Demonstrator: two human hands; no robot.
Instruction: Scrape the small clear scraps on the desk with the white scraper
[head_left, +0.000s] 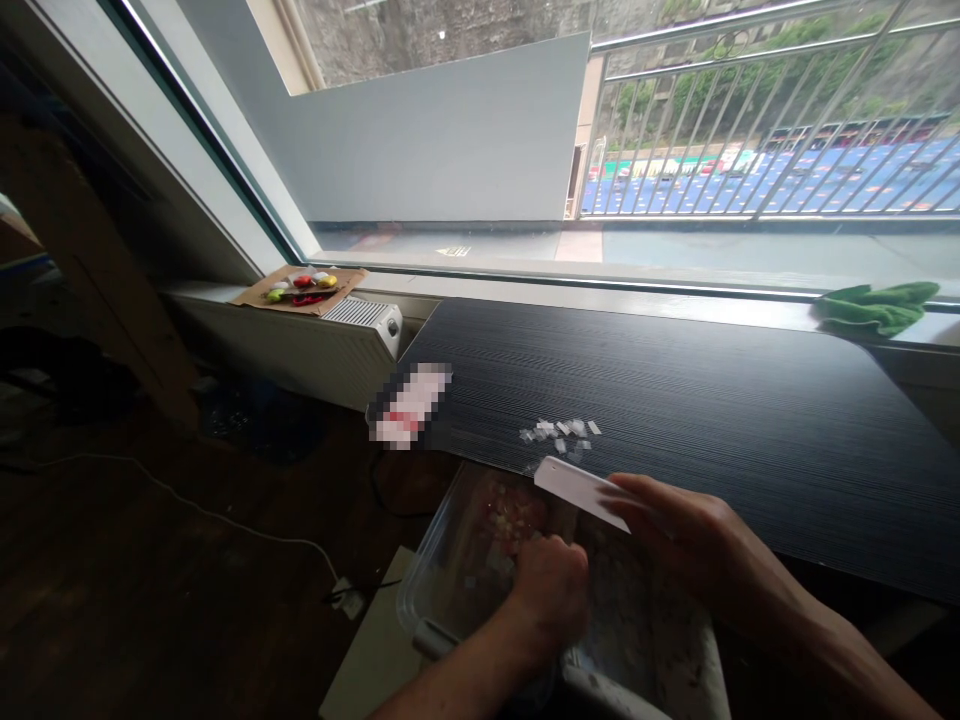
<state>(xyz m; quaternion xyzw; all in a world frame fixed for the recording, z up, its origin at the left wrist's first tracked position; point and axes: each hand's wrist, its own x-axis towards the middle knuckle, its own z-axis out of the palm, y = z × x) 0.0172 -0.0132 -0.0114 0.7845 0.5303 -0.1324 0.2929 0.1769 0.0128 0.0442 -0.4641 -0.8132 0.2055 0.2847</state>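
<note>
My right hand (679,520) grips a flat, pale rectangular piece (581,490) with a small hole near its far end. It is held at the near edge of the black table (675,390). My left hand (551,580) is closed in a fist over a clear plastic bin (427,590). What its fingers hold, if anything, is hidden. Beyond the pale piece, several small white and clear bits (562,432) lie scattered on the tabletop. Inside the bin, near my left fingers, are small yellowish and pale bits (510,515), hard to make out.
A blurred-out white and red item (412,405) lies at the table's left corner. Green gloves or cloth (877,308) rest on the sill at right. Cardboard (255,290) with colourful small items sits by a radiator (360,312). A white cable (247,525) crosses the floor.
</note>
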